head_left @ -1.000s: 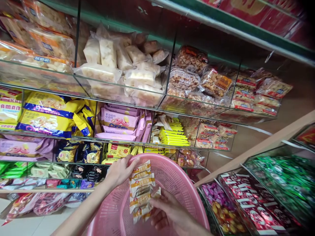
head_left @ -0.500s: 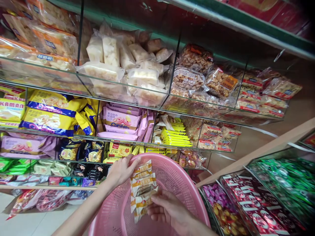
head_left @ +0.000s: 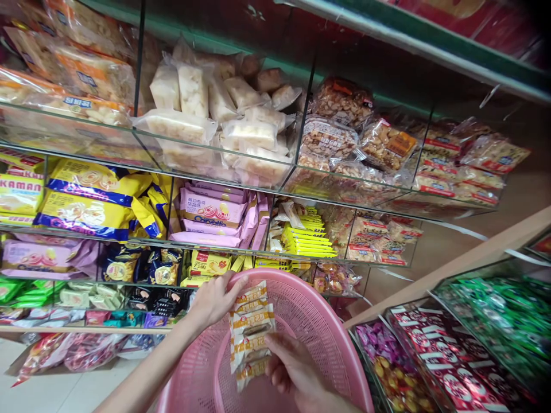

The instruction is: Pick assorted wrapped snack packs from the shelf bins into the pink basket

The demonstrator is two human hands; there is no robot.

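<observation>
My left hand [head_left: 215, 303] is closed over the far left rim of a pink plastic basket [head_left: 344, 332] with perforated sides. Inside its opening, a column of small white-and-gold wrapped snack packets [head_left: 252, 338] hangs tilted, printed faces towards me. My right hand [head_left: 297, 367] pinches the lower right edge of these packets, thumb on top and the other fingers curled below. The packets' upper end lies close to my left fingertips; whether they touch is unclear. Part of the basket's floor is hidden behind the packets and my right hand.
Glass-fronted shelves ahead hold white wrapped blocks [head_left: 193, 92], nut brittle packs [head_left: 329, 137], yellow-and-blue bags [head_left: 84, 212] and lilac packs [head_left: 213, 206]. At right, bins carry red-and-white packets [head_left: 456, 355] and green candies [head_left: 495, 312]. Bagged goods [head_left: 94, 350] lie low at left.
The packets have turned slightly to face me more squarely. My right fingers have curled in further beneath them. My left hand stays on the rim, and the basket has shifted slightly right.
</observation>
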